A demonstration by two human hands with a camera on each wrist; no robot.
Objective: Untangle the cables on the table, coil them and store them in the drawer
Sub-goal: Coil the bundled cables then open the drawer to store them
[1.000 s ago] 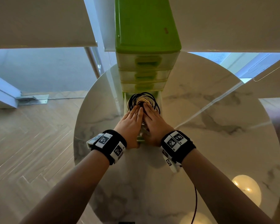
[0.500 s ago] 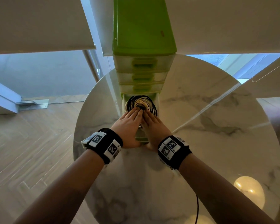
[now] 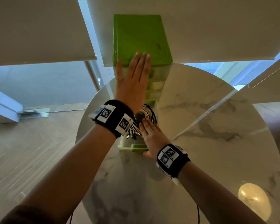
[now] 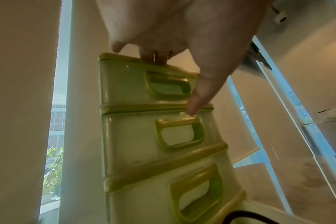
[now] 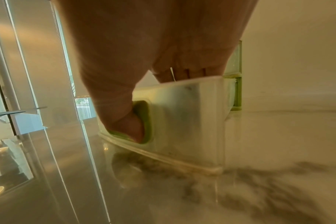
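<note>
A green-topped drawer unit stands at the far side of the round marble table. Its bottom drawer is pulled out, and a coil of black and white cables lies in it. My left hand lies flat on the unit's top, fingers straight; in the left wrist view the fingertips press the top's front edge. My right hand holds the drawer front: its thumb sits in the green handle and its fingers reach over the rim onto the cables.
The upper three drawers are closed. The table edge drops to a wooden floor on the left. Roller blinds and windows stand behind the unit. A thin black wire hangs under my right forearm.
My left hand has left the cables and risen onto the top of the unit. My right hand has slid back, and its thumb now rests on the drawer handle.
</note>
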